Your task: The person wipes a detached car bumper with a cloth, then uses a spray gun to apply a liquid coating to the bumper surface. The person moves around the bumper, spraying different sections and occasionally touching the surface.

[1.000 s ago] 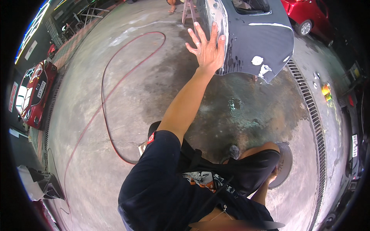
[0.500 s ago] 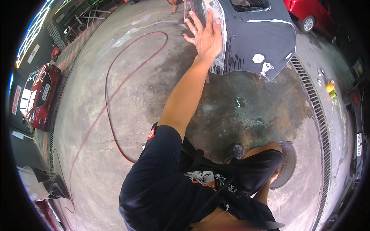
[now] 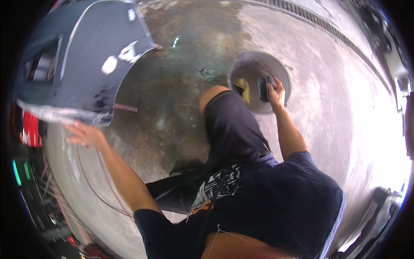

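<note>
A dark grey car body panel [image 3: 92, 64] with white patches stands at the upper left. My left hand [image 3: 86, 134], blurred, is at the panel's pale lower edge with its fingers apart and nothing in them; whether it touches the edge I cannot tell. Over a round grey tub [image 3: 281, 64] at the right, my right hand [image 3: 277, 93] grips a dark rectangular block [image 3: 263, 89], perhaps a sanding block. A yellowish cloth [image 3: 243, 90] lies at the tub's left side, beside my knee.
Wet concrete floor [image 3: 181, 77] lies between panel and tub. A thin hose [image 3: 97, 190] curves across the floor at the left. A drain grate [image 3: 310, 18] runs along the upper right. Vehicles [image 3: 384, 39] stand at the right edge, and a red one shows behind the panel.
The view has swung right, so the panel now appears at the left. My left hand was spread flat on the panel's pale edge. My right hand with the block has come into sight over the tub.
</note>
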A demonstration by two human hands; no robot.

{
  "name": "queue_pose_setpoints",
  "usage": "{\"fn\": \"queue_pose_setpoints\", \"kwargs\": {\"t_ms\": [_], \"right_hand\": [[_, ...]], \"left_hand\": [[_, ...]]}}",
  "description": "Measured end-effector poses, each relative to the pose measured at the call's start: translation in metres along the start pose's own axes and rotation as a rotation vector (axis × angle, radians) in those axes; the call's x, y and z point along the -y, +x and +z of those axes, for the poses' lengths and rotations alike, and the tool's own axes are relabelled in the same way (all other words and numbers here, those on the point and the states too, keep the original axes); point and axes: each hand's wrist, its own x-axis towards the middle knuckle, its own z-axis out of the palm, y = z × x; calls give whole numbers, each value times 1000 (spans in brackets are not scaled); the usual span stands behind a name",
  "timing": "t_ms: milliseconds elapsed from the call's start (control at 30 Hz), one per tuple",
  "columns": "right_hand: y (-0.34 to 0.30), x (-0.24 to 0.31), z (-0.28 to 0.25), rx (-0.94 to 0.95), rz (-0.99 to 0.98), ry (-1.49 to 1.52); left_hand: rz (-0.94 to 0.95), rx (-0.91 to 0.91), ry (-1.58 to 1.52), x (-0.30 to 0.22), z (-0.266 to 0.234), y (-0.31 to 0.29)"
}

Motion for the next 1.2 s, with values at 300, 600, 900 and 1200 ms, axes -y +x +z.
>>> {"fn": "queue_pose_setpoints", "kwargs": {"t_ms": [300, 600, 900, 1200], "right_hand": [[34, 12, -4, -20, 100, -408], [92, -47, 122, 581, 118, -779], [131, -117, 127, 630, 211, -791], [70, 106, -5, 684, -144, -556]], "left_hand": [[228, 325, -138, 7, -1, -190], [469, 629, -252, -58, 45, -225], [199, 914, -620, -150, 44, -226], [275, 1489, -1004, -318, 40, -273]]}}
